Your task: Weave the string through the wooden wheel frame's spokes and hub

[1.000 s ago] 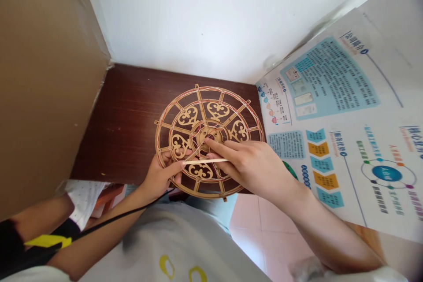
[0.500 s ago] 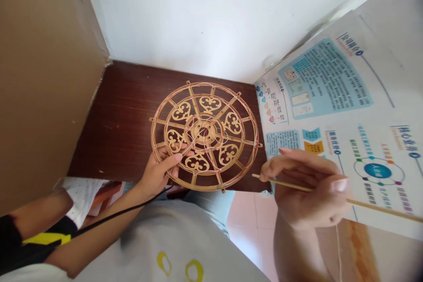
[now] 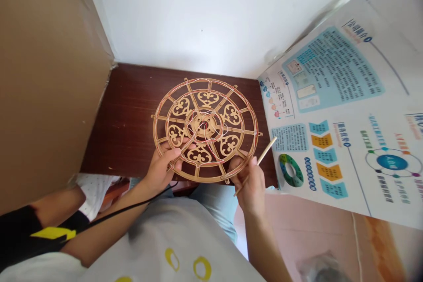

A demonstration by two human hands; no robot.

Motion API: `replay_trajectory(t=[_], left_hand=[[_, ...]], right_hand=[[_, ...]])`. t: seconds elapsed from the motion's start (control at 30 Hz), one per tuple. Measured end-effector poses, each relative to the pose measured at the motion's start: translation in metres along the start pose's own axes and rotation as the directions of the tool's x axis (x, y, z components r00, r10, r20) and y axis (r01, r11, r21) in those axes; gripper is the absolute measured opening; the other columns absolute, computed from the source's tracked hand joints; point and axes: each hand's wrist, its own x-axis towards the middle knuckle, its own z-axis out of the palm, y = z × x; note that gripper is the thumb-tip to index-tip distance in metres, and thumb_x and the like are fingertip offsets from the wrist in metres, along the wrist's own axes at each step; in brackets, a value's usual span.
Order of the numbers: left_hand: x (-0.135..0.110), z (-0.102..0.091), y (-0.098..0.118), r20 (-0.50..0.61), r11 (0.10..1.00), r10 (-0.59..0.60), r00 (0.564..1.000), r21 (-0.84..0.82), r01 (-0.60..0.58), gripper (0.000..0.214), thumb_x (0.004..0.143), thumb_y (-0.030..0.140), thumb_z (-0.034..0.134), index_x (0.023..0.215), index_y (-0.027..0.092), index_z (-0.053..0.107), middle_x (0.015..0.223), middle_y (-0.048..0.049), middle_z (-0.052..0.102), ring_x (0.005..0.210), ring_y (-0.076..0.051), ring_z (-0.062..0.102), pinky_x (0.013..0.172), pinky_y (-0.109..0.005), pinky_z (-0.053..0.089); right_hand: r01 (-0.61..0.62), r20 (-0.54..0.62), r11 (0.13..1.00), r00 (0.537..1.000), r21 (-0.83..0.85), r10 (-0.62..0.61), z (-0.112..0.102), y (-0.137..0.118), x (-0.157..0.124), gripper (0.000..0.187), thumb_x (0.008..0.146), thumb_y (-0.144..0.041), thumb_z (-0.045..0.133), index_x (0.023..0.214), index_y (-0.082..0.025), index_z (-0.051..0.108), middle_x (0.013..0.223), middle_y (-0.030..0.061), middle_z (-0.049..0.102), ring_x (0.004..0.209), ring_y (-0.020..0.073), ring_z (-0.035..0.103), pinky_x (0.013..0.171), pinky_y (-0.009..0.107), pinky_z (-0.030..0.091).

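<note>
A round openwork wooden wheel (image 3: pixel 205 128), with spokes, heart scrolls and thin thread wound across it, is held just above a dark wooden table (image 3: pixel 132 119). My left hand (image 3: pixel 162 167) grips the wheel's lower left rim, thumb on top. My right hand (image 3: pixel 250 185) is closed at the lower right rim, fingers touching the rim while holding a thin wooden stick (image 3: pixel 259 161) that points up and to the right.
A brown cardboard panel (image 3: pixel 49 79) stands on the left and a white wall (image 3: pixel 211 13) at the back. A printed poster (image 3: pixel 340 110) leans on the right. A black cable (image 3: pixel 132 209) runs along my left forearm. Pink floor tiles (image 3: pixel 297 224) lie below.
My right hand left the wheel's hub, swung out right with the stick, then came back to the lower right rim. The wheel shifted slightly; my left hand kept its grip.
</note>
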Motion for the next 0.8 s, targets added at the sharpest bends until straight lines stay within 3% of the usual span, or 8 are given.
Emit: replay_trajectory(t=[0.17,0.8], left_hand=[[-0.001,0.000,-0.002,0.010,1.000,0.025,1.000,-0.010,-0.025,0.034,0.073,0.033,0.084,0.102,0.016,0.084,0.101,-0.0144,0.086,0.046,-0.004,0.047,0.049,-0.019,0.038],[-0.001,0.000,-0.005,0.030,0.998,0.048,0.998,0.034,-0.049,0.033,0.073,0.023,0.090,0.106,0.020,0.085,0.099,-0.0091,0.086,0.046,-0.005,0.051,0.046,-0.018,0.043]], right_hand=[[0.023,0.049,1.000,0.999,-0.013,-0.023,0.004,0.006,-0.002,0.048,0.102,-0.065,0.064,0.078,-0.025,0.053,0.057,-0.0059,0.047,0.042,0.0097,0.033,0.038,0.022,0.023],[0.085,-0.004,0.996,0.996,-0.001,-0.085,0.003,0.015,-0.001,0.054,0.104,-0.065,0.064,0.071,-0.023,0.060,0.052,-0.0055,0.049,0.039,0.0090,0.036,0.037,0.023,0.026]])
